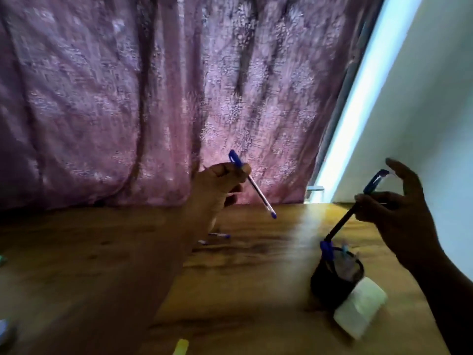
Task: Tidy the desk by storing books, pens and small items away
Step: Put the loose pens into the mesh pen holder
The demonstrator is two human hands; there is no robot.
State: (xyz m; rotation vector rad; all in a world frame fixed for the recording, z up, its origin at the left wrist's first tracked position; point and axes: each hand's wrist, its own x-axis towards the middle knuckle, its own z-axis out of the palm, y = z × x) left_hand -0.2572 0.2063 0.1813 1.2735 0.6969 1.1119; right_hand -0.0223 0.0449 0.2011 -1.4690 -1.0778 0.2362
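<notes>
My left hand (217, 188) is raised above the wooden desk (243, 278) and grips a clear pen with a blue cap (258, 190), its tip slanting down to the right. My right hand (394, 208) pinches a dark pen with a blue cap (343, 221) between thumb and fingers, the other fingers spread. That pen's lower end dips into a black mesh pen holder (335, 278) on the desk at the right, which holds other pens. Two more pens (217, 237) lie on the desk behind my left arm.
A white block-like object (358, 311) leans against the holder's front. A yellow item (180, 347) sits at the bottom edge, and small blurred things (3, 326) at the left edge. A pink curtain (153, 98) hangs behind the desk, a white wall (435, 98) at right.
</notes>
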